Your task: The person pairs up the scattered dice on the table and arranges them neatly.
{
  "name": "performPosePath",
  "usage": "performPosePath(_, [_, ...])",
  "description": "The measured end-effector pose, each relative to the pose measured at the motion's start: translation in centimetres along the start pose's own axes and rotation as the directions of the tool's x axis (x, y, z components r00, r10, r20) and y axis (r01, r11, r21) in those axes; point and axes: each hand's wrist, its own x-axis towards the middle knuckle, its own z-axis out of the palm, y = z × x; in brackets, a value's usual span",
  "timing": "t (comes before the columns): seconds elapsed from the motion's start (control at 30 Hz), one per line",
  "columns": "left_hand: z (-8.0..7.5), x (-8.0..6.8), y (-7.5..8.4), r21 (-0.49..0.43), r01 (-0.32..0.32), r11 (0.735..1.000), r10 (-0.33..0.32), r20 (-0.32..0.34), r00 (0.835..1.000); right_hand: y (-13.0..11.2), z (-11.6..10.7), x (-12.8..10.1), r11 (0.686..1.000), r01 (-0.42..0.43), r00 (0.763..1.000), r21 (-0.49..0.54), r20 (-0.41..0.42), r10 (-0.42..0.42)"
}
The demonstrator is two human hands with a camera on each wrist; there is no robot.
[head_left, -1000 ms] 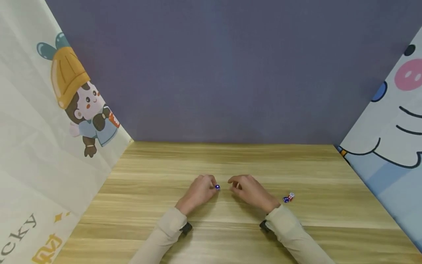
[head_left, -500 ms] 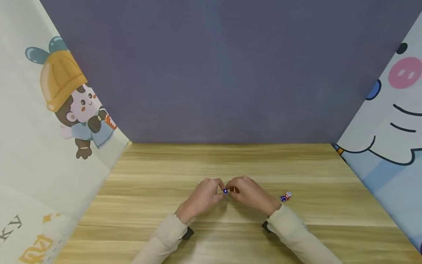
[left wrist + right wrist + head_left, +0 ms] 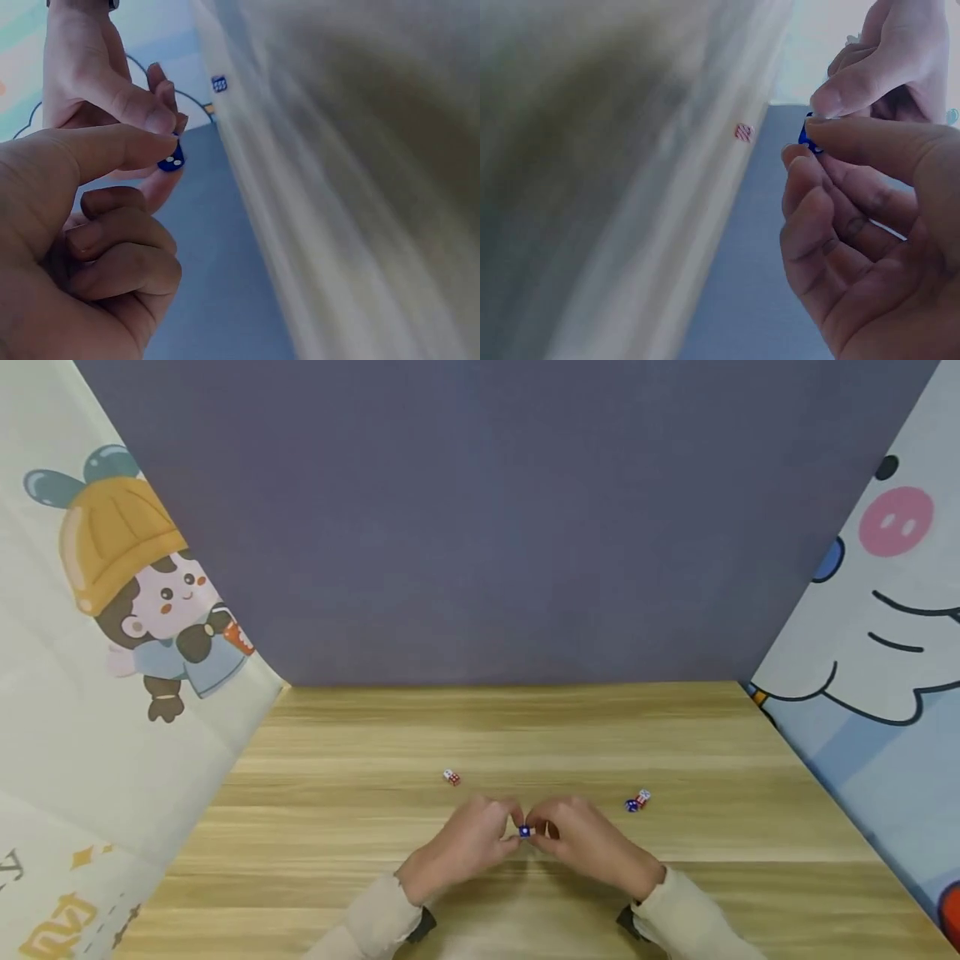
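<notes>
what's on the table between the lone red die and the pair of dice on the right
Only bare table, seen in the head view. The hands pinching a blue die sit nearer the camera, off that line.

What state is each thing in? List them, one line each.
Small blue die with white pips: pinched between both hands, off the table.
Left hand: pinching the die.
Right hand: pinching the die.
Red-and-white die: lying loose on the wooden table.
Blue die and pale die: lying touching.
</notes>
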Motion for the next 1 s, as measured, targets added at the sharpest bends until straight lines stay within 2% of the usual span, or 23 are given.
performPosePath(0.1, [0.5,-0.2,-0.6,-0.104,0.047,0.993,-0.041,0.057,0.998,0.2,0.9,-0.3,0.995,-0.053,0.997,0.081,0.055,0.049])
performPosePath(0.17, [0.9,-0.2,-1.2,-0.183,0.085,0.979,-0.069,0.091,0.993,0.5,1.5,-0.3,0.987,-0.09,0.993,0.132,0.088,0.079])
performPosePath(0.27, [1.6,0.0,-2.1,-0.282,0.1,0.954,-0.067,0.125,0.99,1.0,2.2,-0.3,0.971,-0.134,0.986,0.2,0.129,0.11])
performPosePath(0.37, [2.3,0.0,-2.7,-0.361,0.106,0.926,-0.05,0.161,0.986,1.3,2.7,-0.4,0.966,-0.141,0.982,0.216,0.157,0.108])
performPosePath(0.5, [3.2,-0.2,-3.0,-0.411,0.137,0.901,-0.062,0.191,0.98,1.6,3.1,-0.5,0.967,-0.146,0.978,0.211,0.176,0.109])
performPosePath(0.77, [4.0,-0.4,-3.3,-0.49,0.167,0.855,-0.097,0.165,0.981,2.0,3.1,-0.6,0.936,-0.22,0.963,0.274,0.214,0.164])
performPosePath(1.0, [4.9,-0.4,-3.3,-0.513,0.165,0.843,-0.121,0.119,0.985,2.0,2.7,-0.7,0.922,-0.262,0.949,0.284,0.248,0.194])
